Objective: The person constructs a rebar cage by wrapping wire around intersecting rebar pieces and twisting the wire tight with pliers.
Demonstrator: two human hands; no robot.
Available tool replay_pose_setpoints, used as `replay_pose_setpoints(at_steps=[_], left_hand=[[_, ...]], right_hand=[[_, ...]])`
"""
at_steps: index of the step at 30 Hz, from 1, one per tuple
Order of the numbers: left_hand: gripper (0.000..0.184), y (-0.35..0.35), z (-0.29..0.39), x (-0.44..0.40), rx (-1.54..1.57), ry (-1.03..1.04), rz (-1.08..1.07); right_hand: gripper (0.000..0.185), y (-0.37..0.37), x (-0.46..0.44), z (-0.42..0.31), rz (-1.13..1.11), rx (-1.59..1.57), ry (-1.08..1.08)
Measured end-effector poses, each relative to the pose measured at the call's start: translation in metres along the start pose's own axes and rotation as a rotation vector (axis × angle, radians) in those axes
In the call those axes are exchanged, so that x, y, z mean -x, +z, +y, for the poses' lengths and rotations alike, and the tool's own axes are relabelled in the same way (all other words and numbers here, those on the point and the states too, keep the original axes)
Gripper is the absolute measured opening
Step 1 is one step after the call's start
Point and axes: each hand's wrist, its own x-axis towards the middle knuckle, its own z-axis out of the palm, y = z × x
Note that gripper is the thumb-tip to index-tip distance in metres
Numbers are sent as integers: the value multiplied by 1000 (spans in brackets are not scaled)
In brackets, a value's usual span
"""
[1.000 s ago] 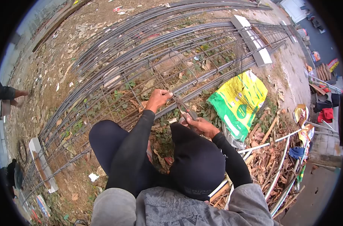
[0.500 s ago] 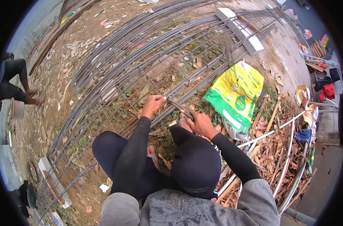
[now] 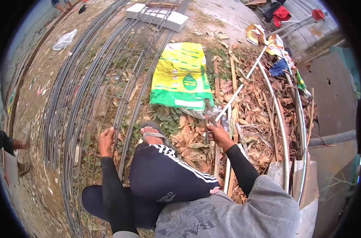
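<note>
Right hand (image 3: 220, 134): I see it gripping dark metal pincers (image 3: 207, 108).
Left hand (image 3: 106, 139): curled at grey steel-bar cage (image 3: 130, 85); grip, I can't tell.
Beyond: yellow-green plastic sack (image 3: 178, 88), dry brown leaves (image 3: 196, 154).

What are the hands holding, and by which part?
The right hand holds the pincers by the handles. The left hand is at the rebar cage; its hold cannot be told.

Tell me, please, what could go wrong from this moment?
The bare left hand at the steel bars could get scratched or pinched. The pincers in the right hand, if dropped, might strike the sandalled foot. Thin wires on the yellow-green sack might prick or snag when handled.
</note>
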Motion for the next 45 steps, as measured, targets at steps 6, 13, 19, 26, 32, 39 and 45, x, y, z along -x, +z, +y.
replay_pose_setpoints(at_steps=[6, 13, 19, 26, 32, 39, 45], left_hand=[[62, 5, 7, 4, -193, 46, 226], [58, -62, 126, 143, 36, 507, 341], [50, -199, 78, 292, 103, 402, 956], [43, -140, -162, 407, 493, -449, 750], [46, -50, -345, 487, 589, -892, 203], [49, -8, -316, 505, 680, -1026, 163], [55, -1, -238, 454, 521, -1365, 174]], right_hand=[[62, -122, 40, 50, 171, -463, 25], [59, -69, 70, 119, 443, -45, -346], [35, -34, 55, 127, 332, 123, -270], [52, 4, 16, 207, -4, 406, -92], [60, -9, -19, 256, -276, 784, 3], [55, 128, -111, 153, -459, 1107, -314], [51, 260, -210, 86, -571, 1374, -210]])
